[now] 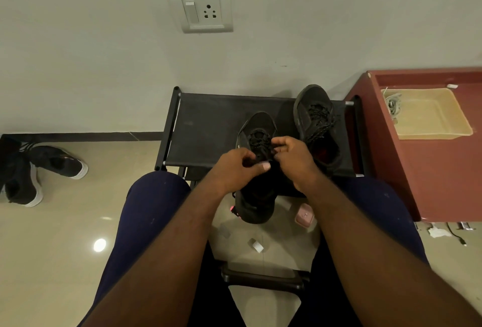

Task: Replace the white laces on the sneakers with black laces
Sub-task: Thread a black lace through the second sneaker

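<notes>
- Near sneaker (257,128), black, toe toward the wall, laid on a black fabric bench (208,128); heel overhanging the front edge, between the knees.
- Black laces (260,144) threaded across its upper; left hand (234,167) and right hand (294,154) both at the lacing, fingers curled and pinched on the lace, left thumb pressed in.
- Second sneaker (315,118), black, laced in black, tilted on the right end of the same bench, just beside the first.
- White laces (392,105) heaped in a corner of a tan tray (430,128) on a maroon cabinet (391,170), right of the bench.
- Room: pale wall with switch-and-socket plate (206,11) above the bench; glossy beige tiled floor; dark skirting strip.
- Floor, left: pair of dark shoes (39,170) with white soles. Floor, near the bench: pink object (304,217), kind unclear.
- Writing: small pale mark on the near sneaker's side, too small to read.
- Hard to make out: lace ends, dark on dark and covered by the fingers; cabinet cut off at the right edge.
</notes>
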Available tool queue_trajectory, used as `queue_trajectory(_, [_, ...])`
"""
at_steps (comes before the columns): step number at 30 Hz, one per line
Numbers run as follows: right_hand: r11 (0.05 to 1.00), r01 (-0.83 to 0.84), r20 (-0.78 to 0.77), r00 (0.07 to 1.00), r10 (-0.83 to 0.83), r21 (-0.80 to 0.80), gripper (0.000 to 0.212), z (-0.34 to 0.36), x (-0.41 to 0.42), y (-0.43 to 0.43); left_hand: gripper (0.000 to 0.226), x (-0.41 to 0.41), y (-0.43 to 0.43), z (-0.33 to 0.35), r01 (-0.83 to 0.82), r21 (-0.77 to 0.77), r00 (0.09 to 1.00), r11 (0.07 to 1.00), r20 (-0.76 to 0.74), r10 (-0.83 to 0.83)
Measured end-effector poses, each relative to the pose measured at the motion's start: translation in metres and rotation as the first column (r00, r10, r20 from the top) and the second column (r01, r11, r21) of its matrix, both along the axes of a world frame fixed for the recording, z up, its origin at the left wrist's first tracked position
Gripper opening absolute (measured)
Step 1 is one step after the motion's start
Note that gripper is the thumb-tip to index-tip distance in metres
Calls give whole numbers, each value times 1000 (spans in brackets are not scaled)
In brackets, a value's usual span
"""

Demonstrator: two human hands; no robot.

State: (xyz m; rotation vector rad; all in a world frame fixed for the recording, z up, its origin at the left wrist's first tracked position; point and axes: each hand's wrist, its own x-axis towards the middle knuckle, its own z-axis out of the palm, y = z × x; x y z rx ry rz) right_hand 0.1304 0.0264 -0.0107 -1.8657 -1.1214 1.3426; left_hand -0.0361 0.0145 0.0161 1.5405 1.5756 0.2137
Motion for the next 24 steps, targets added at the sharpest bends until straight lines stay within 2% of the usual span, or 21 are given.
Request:
queue_trajectory(1, [998,50,-125,991,-53,-25,40,4,2,1,37,2,-3,0,44,20,998,999,-52,-43])
queue_trajectory(3, [992,120,-317,940,-129,-47,41,14,5,2,20,4,-6,2,27,98,994,995,-110,-16])
queue_trajectory(5, [991,120,-378,916,-133,-57,48,21,6,-1,16,5,-3,0,-72,147,993,986,-81,85])
queue_trajectory(6, [996,74,-322,943,-85,-47,54,25,5,-6,19,2,-3,1,-136,150,988,979,-46,144])
queue_trajectory(8, [996,-78,-108,991,73,-43,66,30,1,-21,21,-2,2,0,-263,104,965,959,54,258])
queue_trajectory(10, [979,-189,108,974,198,-81,69,24,-5,-36,21,-4,4,2,-363,20,920,931,167,355])
queue_trajectory(13, [987,-160,333,929,162,-32,51,11,-11,-45,22,-1,1,15,-431,-27,852,902,317,417])
queue_trajectory(15, [990,-141,353,927,125,22,43,12,-12,-43,23,-3,-2,33,-469,-13,794,883,432,428])
queue_trajectory(16, [990,-130,340,934,107,48,42,14,-12,-42,23,-4,-4,44,-501,-57,723,864,522,453])
queue_trajectory(17, [991,-115,327,941,87,68,40,15,-12,-39,22,-4,-3,56,-518,-153,604,842,632,486])
queue_trajectory(19, [992,-104,324,943,77,66,37,14,-9,-34,24,1,-3,78,-471,-381,287,796,787,546])
queue_trajectory(21, [992,-125,326,939,113,17,32,11,-7,-29,27,6,1,94,-416,-493,56,764,824,563])
queue_trajectory(23, [985,-171,324,932,161,5,23,19,-6,-23,26,12,5,105,-396,-566,-106,724,811,576])
queue_trajectory(24, [984,-174,317,936,149,50,21,27,-6,-22,25,15,7,108,-394,-595,-162,700,795,585])
